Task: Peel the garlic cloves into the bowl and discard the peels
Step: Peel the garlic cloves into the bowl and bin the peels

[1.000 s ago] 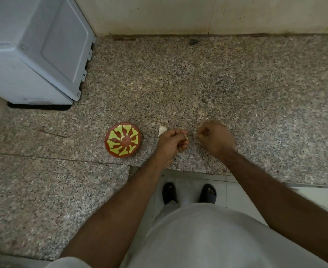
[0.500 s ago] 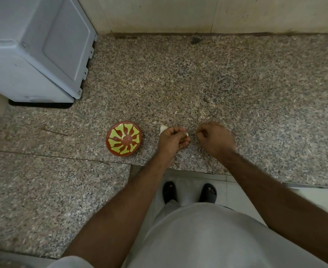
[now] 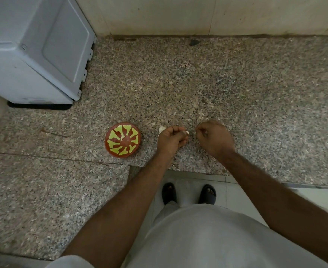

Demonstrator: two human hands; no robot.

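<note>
Pale garlic clove (image 3: 185,132) pinched in left hand (image 3: 171,141), right hand (image 3: 214,139) curled, contents unclear, round red glazed bowl (image 3: 123,139) set on speckled granite counter (image 3: 236,89).

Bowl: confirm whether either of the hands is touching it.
No: the bowl sits apart on the counter, left of the left hand and right hand.

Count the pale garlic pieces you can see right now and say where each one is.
3. One lies in the painted bowl, one sits on the granite counter beside the left hand, and one is pinched in that hand. The right hand may hide more.
</note>
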